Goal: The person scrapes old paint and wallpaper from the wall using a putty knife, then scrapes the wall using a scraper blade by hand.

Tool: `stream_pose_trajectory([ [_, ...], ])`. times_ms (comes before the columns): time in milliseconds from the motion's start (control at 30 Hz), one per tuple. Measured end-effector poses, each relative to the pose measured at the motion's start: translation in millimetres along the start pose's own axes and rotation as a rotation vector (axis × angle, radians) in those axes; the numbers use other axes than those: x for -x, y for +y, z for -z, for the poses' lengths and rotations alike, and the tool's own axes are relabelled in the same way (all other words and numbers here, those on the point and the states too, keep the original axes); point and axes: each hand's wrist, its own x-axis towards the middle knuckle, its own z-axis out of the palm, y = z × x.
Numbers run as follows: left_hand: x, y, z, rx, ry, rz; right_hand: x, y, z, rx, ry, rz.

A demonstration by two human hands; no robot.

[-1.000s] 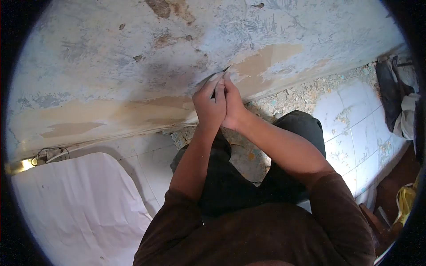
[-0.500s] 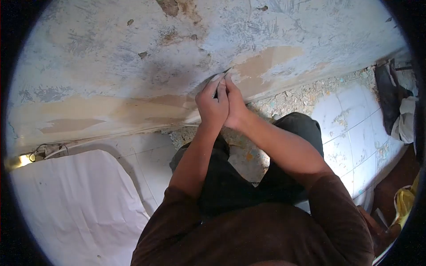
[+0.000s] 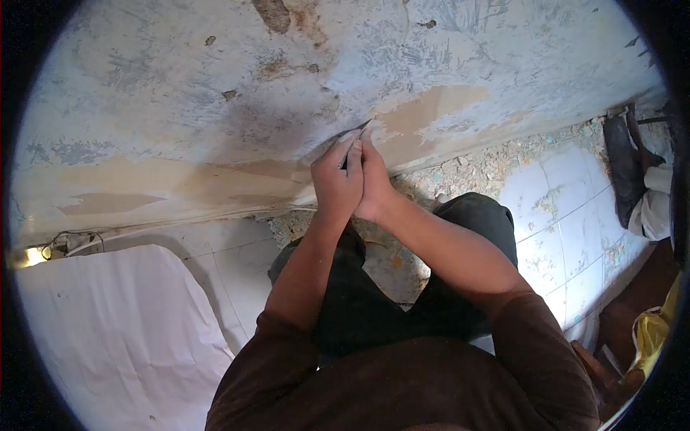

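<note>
Both of my hands are closed together around a scraper, mostly hidden by the fingers. The thin dark tip of the scraper (image 3: 367, 124) shows past the fingertips, against the wall (image 3: 180, 86). On the left side of the grip is my left hand (image 3: 336, 172), with fingers pointing up the wall. Pressed alongside it, my right hand (image 3: 373, 176) has its fingers wrapped on the same tool. Just right of the tip lies a bare tan patch (image 3: 424, 115), where the whitish-blue coating has come off.
Flakes and crumbs of debris (image 3: 489, 158) line the wall's foot. A white sheet (image 3: 122, 323) covers floor tiles at left, near a small lit lamp (image 3: 36, 256) and a cable (image 3: 158, 226). Dark and white cloths (image 3: 650, 208) and a yellow bag (image 3: 650, 334) lie at right.
My hands and the scraper have shifted slightly down and left in view, still together against the wall. The camera view has moved a little too.
</note>
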Motion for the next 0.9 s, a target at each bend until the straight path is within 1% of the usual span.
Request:
stream_pose_trajectory([
  [33,1,0,0,0.021,-0.006,0.050,-1,-3,1,0.034,0.017,-0.017],
  [67,3,-2,0,0.018,-0.013,0.055,0,-3,2,0.069,0.034,-0.036],
  [133,3,-8,1,0.002,-0.024,-0.029,-1,1,1,0.051,0.040,-0.019],
  [200,5,-8,6,0.022,-0.013,-0.009,-3,3,8,0.041,0.057,0.005],
  [267,4,-4,2,0.044,-0.014,0.012,-5,3,14,0.033,-0.085,-0.055],
  [367,4,-9,0,-0.007,-0.005,0.062,-8,0,12,0.034,-0.011,-0.026],
  [433,3,-15,1,0.006,0.011,-0.128,-10,6,13,0.021,-0.016,-0.008],
  [500,3,-15,4,0.015,0.006,-0.100,-11,7,12,0.028,0.039,0.052],
  [600,2,-16,-4,0.043,0.006,-0.059,-7,-4,14,0.070,0.061,0.052],
  [733,0,-20,-2,0.090,-0.013,-0.028,-12,4,11,0.102,0.073,0.027],
  [767,0,-22,-1,0.094,-0.009,-0.026,-13,5,10,0.110,0.081,0.050],
  [833,1,-24,-1,0.073,-0.058,0.069,-12,2,10,0.126,0.096,0.073],
  [867,1,-28,-6,0.075,-0.056,0.072,-10,0,7,0.113,0.144,0.076],
  [900,1,-34,-13,0.067,-0.061,0.021,-8,-2,6,0.098,0.192,0.080],
])
